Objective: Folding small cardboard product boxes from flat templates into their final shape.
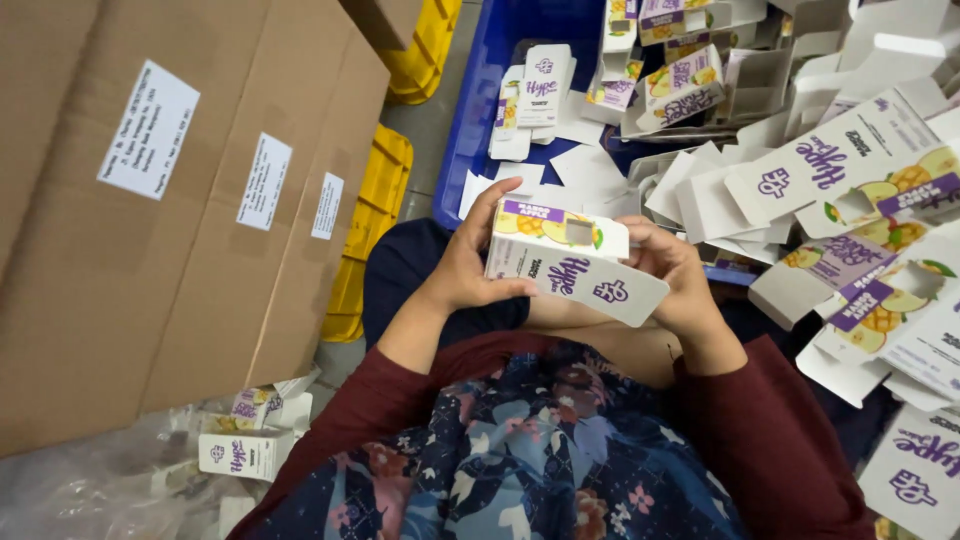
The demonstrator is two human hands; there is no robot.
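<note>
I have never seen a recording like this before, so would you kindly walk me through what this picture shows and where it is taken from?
There is no machine here. The single picture comes from a camera worn on a person's head, looking down at that person's own two bare hands and lap.

The left hand and the right hand together hold one small white carton with purple and yellow fruit print; it has a little window cut in its top and one flap sticks out to the right.

Ahead lies a blue crate holding flat cartons of the same kind, and to the right a loose pile of flat cartons. To the left stand big brown cardboard boxes with white labels, resting on yellow crates. A few finished cartons lie at lower left on clear plastic.
</note>
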